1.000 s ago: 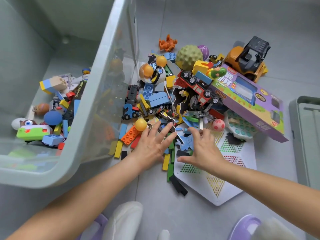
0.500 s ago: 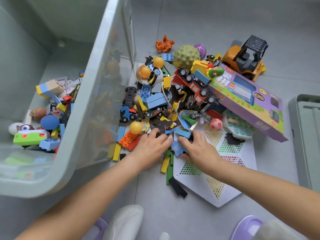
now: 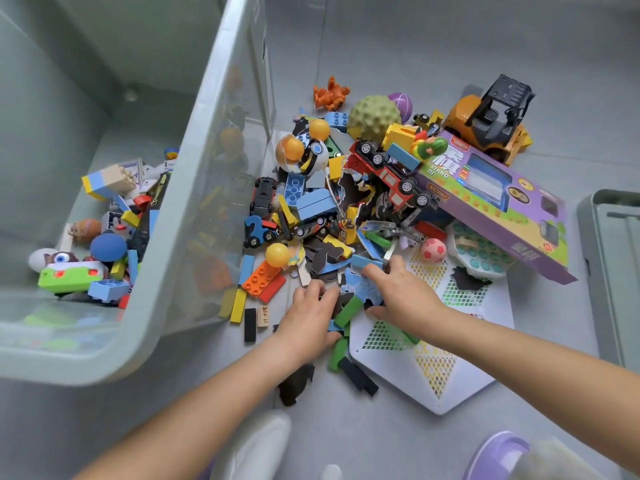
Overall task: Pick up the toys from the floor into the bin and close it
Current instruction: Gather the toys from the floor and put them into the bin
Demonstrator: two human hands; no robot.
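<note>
A heap of toys (image 3: 349,206) lies on the grey floor right of the translucent bin (image 3: 180,216), which holds several toys. My left hand (image 3: 308,313) and my right hand (image 3: 398,292) meet at the heap's near edge, fingers curled around a clump of small pieces (image 3: 353,299): blue puzzle pieces, a green block, dark flat bits. Both hands press this clump between them, low over the floor. What lies under the palms is hidden.
A white pegboard (image 3: 433,348) lies under my right forearm. A purple toy box (image 3: 491,202), an orange forklift (image 3: 491,119) and a green bumpy ball (image 3: 374,116) sit behind. The bin's lid (image 3: 616,271) rests at the right edge. Loose black and green blocks (image 3: 349,368) lie near.
Both hands went from spread open over the pile to closing together on a clump of small pieces, drawing it toward me.
</note>
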